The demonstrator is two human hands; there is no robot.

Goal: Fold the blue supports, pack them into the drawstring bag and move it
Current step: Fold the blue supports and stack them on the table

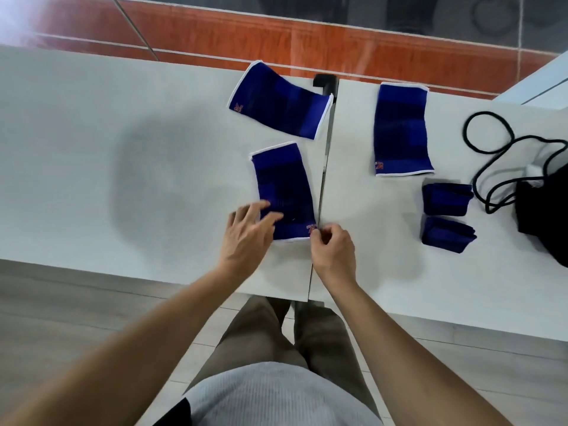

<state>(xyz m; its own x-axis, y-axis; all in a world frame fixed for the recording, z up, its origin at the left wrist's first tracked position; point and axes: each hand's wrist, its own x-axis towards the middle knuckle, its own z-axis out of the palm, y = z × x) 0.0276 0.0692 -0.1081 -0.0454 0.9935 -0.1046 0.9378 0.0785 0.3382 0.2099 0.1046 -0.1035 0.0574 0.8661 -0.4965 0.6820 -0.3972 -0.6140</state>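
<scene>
A flat blue support (284,186) lies on the white table (123,179) just in front of me. My left hand (246,235) rests its spread fingers on the support's near left corner. My right hand (333,250) pinches the near right corner, by the red logo. Two more flat blue supports lie farther back, one angled (281,101) and one upright (401,130). Two folded blue supports (445,199) (447,235) sit at the right. The black drawstring bag (544,210) lies at the right edge, its cord (488,133) looped on the table.
A seam (322,179) runs between two joined tabletops, with a black clamp (325,83) at its far end. Behind the table is an orange and dark tiled wall. The near table edge is just below my hands.
</scene>
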